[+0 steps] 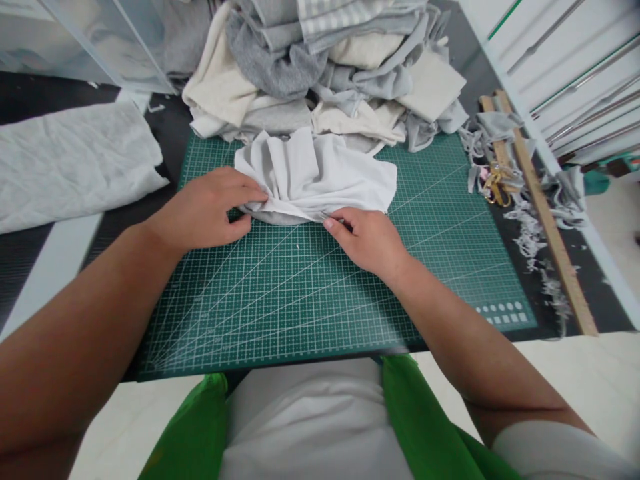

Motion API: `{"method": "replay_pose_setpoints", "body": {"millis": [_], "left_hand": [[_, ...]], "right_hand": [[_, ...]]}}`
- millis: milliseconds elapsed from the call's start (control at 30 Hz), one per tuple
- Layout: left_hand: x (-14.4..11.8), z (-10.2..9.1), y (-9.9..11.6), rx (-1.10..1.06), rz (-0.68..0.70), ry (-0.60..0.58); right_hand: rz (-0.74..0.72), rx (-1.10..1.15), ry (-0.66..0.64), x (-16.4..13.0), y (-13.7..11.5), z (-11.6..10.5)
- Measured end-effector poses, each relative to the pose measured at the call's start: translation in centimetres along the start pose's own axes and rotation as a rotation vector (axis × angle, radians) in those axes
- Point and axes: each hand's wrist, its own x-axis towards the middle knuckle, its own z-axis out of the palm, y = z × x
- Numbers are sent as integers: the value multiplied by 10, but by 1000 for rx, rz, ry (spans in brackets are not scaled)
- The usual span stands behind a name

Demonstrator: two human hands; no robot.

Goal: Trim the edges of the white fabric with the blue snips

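Observation:
A crumpled white piece of cloth [315, 175] lies on the far half of a green cutting mat [300, 293]. My left hand [205, 210] pinches the cloth's near left edge between thumb and fingers. At the near edge toward the middle, my right hand [367, 237] grips the cloth with its fingertips. Both forearms reach in from the bottom of the view.
A heap of grey and cream fabric pieces [330, 67] sits just behind the mat. A folded grey cloth [70, 163] lies at the left. To the right are wooden rulers [543, 213], gold scissors [495, 187] and fabric scraps [530, 227]. White shelving [575, 60] stands at the far right.

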Motion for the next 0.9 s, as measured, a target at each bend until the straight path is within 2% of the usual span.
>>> {"method": "replay_pose_setpoints", "body": {"millis": [333,467,600,667,800,900], "left_hand": [[3,-6,10,109,6,28],[4,-9,16,89,1,100],[6,-17,25,-7,57,191],[8,-21,32,-108,66,123],[12,-21,45,-249,123,-122],[14,-16,54,-284,63,-232]], "right_hand": [[-5,-6,-7,1,1,1],[-20,-6,1,0,2,1],[-25,2,4,0,2,1],[-25,-1,5,0,2,1],[-39,12,16,0,3,1],[-39,50,22,-2,5,1]]}}
